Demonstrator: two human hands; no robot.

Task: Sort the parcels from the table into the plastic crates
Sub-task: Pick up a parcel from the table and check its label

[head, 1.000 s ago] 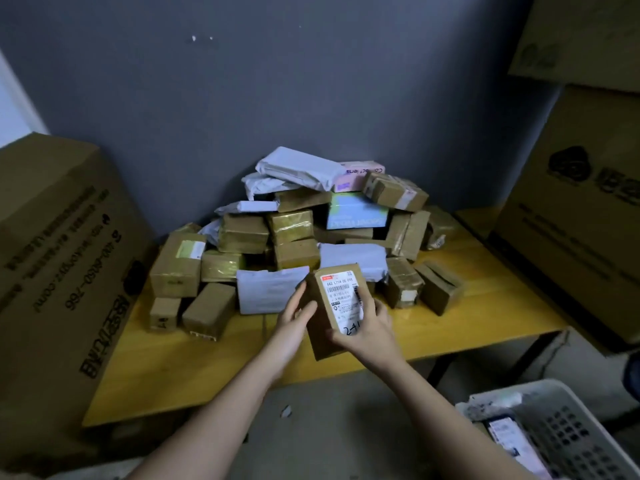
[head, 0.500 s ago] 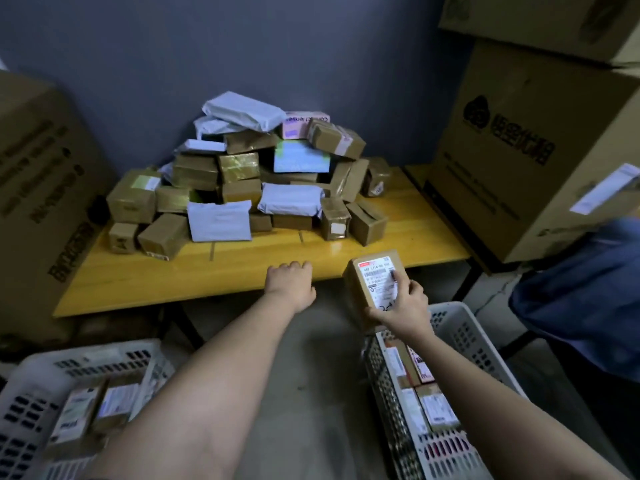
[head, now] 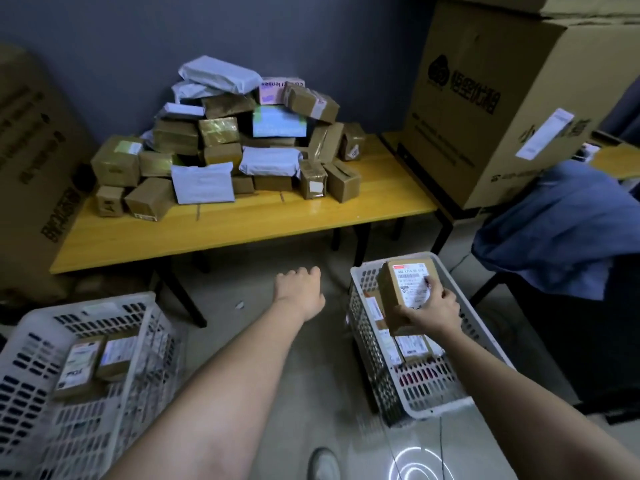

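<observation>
Right hand [head: 434, 311] grips brown box [head: 408, 292], sticker up so it can be read, over right crate [head: 446, 400], likely to drop in; left hand [head: 299, 289] loose, holding nothing; big pile [head: 242, 140] waits on yellow surface [head: 242, 226]; left crate [head: 31, 341] holds some too

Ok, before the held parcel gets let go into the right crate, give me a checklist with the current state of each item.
1. Parcel secure: the right hand has a grip on the brown parcel, fingers curled round its near end. Ok.
2. Parcel over the target: it sits above the right crate, inside the rim line. Ok.
3. Label readable: white label faces up, partly covered by the fingers. Ok.
4. Landing room: labelled parcels already lie in that crate; free floor beneath the held one is hidden. Cannot tell.
5. Left hand out of the way: hangs between table and crates, holding nothing. Ok.
6. Right destination per label: text too small. Cannot tell.
</observation>
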